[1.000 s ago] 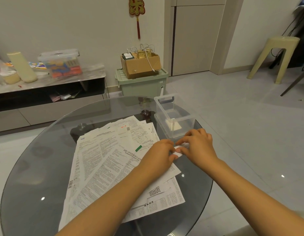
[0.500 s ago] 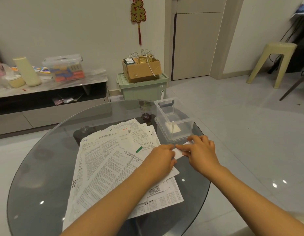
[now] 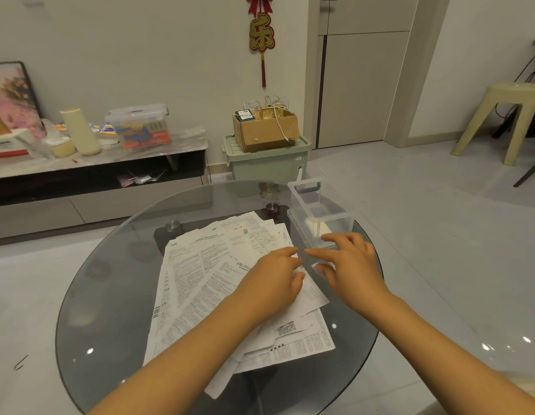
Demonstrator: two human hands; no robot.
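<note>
A fanned pile of printed papers lies on the round glass table. My left hand rests flat on the pile's right side, fingers straight and pointing right. My right hand hovers just right of it, fingers stretched left, in front of a clear plastic box. A small white scrap shows by my right thumb; whether the thumb holds it is unclear. The box is open on top and has a pale folded paper inside.
Behind the table stand a green storage bin with a cardboard box on top, and a low TV bench with containers. A pale plastic stool is at the far right. Grey tiled floor surrounds the table.
My hands were pinching a small white folded piece together; now they have drawn slightly apart with fingers straightened, the right hand shifting up toward the clear box.
</note>
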